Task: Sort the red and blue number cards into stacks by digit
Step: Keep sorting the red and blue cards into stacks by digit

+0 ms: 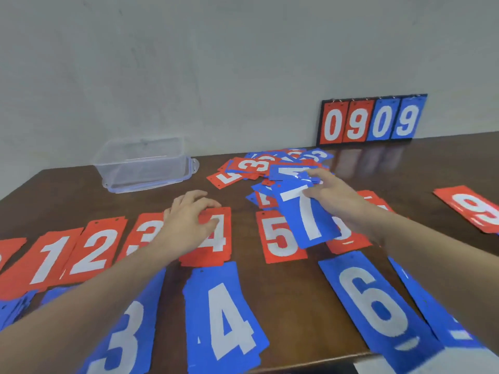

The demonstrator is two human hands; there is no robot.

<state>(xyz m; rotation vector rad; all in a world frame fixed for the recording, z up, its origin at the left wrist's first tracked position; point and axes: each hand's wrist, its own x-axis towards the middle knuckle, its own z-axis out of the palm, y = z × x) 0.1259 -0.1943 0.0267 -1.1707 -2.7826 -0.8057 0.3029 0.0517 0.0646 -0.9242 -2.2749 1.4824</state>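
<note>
My right hand [333, 197], right of centre, pinches a blue 7 card [306, 214] by its top edge, and the card hangs tilted over the red 5 stack [279, 236] and red 6 stack [343, 238]. My left hand [189, 214], left of centre, rests with relaxed fingers on the red 4 stack [216, 238], holding nothing. I note the unsorted pile [272, 168] just above centre, the blue 4 stack [224, 317] and blue 6 stack [375, 306] along the bottom, a clear plastic box [143, 163] at upper left, and a scoreboard [371, 120] against the wall at upper right.
</note>
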